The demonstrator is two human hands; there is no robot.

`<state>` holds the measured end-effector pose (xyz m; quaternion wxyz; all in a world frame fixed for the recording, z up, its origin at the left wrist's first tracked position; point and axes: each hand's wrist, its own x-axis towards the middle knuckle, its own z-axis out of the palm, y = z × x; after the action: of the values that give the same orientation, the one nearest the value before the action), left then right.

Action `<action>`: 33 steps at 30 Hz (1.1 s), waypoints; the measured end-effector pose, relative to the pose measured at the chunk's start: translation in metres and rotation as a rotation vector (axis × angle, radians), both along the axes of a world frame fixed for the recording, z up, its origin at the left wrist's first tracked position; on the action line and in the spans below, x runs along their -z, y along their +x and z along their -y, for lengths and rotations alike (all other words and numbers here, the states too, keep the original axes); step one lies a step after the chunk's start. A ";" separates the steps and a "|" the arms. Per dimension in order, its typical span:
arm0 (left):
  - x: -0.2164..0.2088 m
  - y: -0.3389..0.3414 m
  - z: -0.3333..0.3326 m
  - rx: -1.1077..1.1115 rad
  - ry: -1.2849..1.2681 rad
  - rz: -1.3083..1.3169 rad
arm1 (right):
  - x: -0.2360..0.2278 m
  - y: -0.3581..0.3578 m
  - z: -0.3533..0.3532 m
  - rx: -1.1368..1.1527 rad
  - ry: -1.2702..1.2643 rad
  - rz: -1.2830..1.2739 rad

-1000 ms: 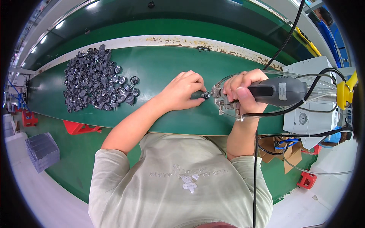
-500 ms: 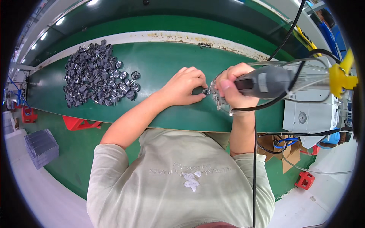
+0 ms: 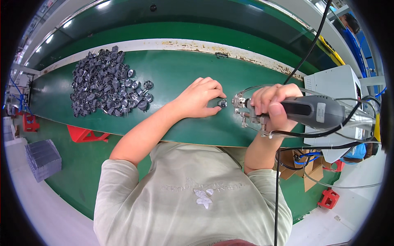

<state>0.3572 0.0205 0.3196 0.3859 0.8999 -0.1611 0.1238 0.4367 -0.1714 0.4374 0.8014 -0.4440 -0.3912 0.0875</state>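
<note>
On the green bench my left hand (image 3: 202,98) pinches a small round dark part (image 3: 222,103) with shiny metal on it, between thumb and forefinger. To its right, my right hand (image 3: 276,104) is wrapped round a grey and black electric screwdriver (image 3: 314,111) with a cable and clear hoses. The tool's metal head (image 3: 240,102) points left toward the part, with a small gap between them. A large heap of similar parts (image 3: 102,84) lies on the bench to the left, a few of them loose at its right edge.
Beyond the bench's worn white rail (image 3: 180,44) runs a dark green belt (image 3: 197,12). A white machine (image 3: 332,88) stands at the right end, with black cables around it. Below the bench are an open cardboard box (image 3: 314,174) and red stools (image 3: 84,134).
My right hand has drawn the screwdriver to the right, off the part that its head covered before. My left hand stays nearly in place. The part now shows plainly.
</note>
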 end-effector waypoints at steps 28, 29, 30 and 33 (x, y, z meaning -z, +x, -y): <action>-0.002 0.001 -0.001 0.020 0.004 -0.028 | 0.020 -0.003 -0.010 -0.089 -0.117 -0.070; -0.002 0.001 0.000 0.021 0.001 -0.024 | 0.021 -0.003 -0.010 -0.073 -0.123 -0.067; -0.003 0.001 0.000 0.022 -0.002 -0.021 | 0.021 -0.004 -0.010 -0.056 -0.129 -0.064; -0.002 0.001 0.001 0.004 0.016 -0.010 | 0.025 -0.007 -0.012 0.017 -0.275 0.053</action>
<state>0.3583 0.0197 0.3213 0.3799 0.9032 -0.1617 0.1172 0.4297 -0.1597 0.4125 0.7231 -0.5551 -0.3927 0.1216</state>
